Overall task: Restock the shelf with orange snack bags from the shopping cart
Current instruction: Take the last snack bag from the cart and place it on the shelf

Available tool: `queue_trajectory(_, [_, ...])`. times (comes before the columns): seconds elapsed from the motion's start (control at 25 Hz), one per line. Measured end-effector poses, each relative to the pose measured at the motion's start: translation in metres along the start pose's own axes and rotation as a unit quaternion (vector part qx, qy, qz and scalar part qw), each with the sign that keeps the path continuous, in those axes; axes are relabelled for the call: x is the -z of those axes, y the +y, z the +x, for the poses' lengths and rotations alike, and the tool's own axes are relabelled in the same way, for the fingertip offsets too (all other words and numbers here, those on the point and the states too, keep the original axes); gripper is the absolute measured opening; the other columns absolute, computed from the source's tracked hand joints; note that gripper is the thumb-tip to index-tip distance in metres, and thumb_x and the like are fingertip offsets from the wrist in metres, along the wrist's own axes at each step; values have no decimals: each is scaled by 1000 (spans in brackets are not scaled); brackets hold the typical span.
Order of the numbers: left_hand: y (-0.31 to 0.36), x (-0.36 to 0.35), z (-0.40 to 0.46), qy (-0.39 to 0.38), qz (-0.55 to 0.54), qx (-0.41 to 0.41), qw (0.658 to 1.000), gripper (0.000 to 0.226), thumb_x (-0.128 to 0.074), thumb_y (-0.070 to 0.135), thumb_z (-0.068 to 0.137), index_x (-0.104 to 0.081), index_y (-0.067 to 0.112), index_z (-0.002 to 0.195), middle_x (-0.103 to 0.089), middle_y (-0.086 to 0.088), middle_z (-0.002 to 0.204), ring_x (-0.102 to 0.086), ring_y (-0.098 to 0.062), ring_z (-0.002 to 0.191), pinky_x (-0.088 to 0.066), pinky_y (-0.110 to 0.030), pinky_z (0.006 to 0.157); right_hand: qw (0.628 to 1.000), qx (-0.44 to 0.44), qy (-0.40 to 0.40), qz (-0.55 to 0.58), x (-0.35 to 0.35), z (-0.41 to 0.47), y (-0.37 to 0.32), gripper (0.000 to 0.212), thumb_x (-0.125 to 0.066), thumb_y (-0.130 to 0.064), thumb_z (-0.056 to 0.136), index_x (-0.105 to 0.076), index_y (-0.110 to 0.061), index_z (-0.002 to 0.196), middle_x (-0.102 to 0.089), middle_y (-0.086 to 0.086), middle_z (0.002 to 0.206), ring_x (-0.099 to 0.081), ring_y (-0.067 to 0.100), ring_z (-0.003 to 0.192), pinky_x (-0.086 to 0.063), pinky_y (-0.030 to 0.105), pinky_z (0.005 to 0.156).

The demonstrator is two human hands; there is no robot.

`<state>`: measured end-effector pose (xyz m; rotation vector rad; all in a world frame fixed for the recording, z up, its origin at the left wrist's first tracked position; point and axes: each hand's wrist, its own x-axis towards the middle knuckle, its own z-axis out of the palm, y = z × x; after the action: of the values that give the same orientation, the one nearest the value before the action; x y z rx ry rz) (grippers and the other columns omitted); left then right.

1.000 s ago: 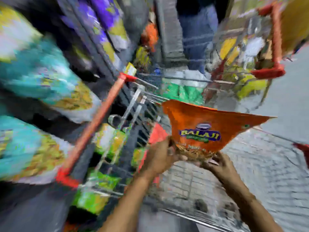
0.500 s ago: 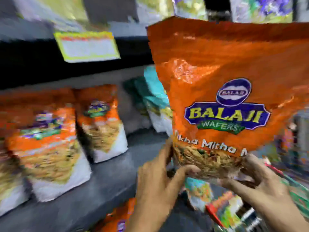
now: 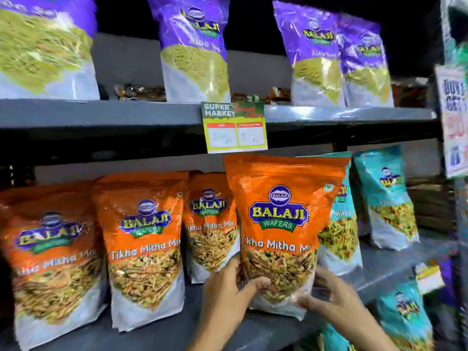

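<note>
An orange snack bag (image 3: 281, 219) stands upright at the front of the grey middle shelf (image 3: 162, 333), held at its bottom corners. My left hand (image 3: 228, 292) grips its lower left edge, thumb across the front. My right hand (image 3: 329, 295) holds its lower right corner. Three more orange bags of the same kind stand on the shelf to its left: one (image 3: 210, 224) right behind it, one (image 3: 144, 247) in the middle and one (image 3: 48, 269) at the far left. The shopping cart is out of view.
Teal snack bags (image 3: 387, 198) stand to the right on the same shelf, with more on the shelf below (image 3: 402, 317). Purple bags (image 3: 195, 46) fill the upper shelf. A price tag (image 3: 234, 127) hangs from the upper shelf edge just above the held bag.
The bag was lifted from over the cart and carried to the shelf. It has gone from close to the camera to upright on the middle shelf beside the other orange bags.
</note>
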<state>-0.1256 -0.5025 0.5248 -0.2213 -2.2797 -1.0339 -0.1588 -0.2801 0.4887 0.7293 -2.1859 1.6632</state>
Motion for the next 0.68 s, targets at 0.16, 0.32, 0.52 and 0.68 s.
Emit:
queue_trajectory(0.16, [-3,-21,29,-12,14,28,999,68,-63,71,57,-61,34,114,-76,11,103,-70,-8,98,-55,-35,88,1000,-3,-23,-13,13,30,21,48,-89,-30,64,-71,-24,108,-78,-12,106,-71,8,104,-53,47,99])
queue_trajectory(0.32, [-7,-37,40,-17,31,56,998,70,-57,77,59,-61,34,114,-76,9,102,-70,-8,94,-55,-32,85,998,-5,-7,-59,18,46,35,53,-82,-59,55,-63,-52,105,-78,-19,97,-73,4,95,-58,38,88])
queue_trajectory(0.52, [-5,-36,39,-77,-15,94,992,64,-70,58,69,-57,30,125,-72,3,119,-69,-12,103,-55,-34,92,999,-22,-2,-34,26,49,36,70,-83,-64,50,-64,-37,112,-77,-22,104,-71,-3,99,-58,37,91])
queue_trajectory(0.68, [1,8,10,-26,-45,109,993,80,-70,62,66,-43,40,138,-63,10,131,-63,6,104,-48,-2,79,981,29,168,-91,18,33,6,85,-70,-83,48,-50,-50,124,-69,-12,113,-66,16,106,-49,6,76])
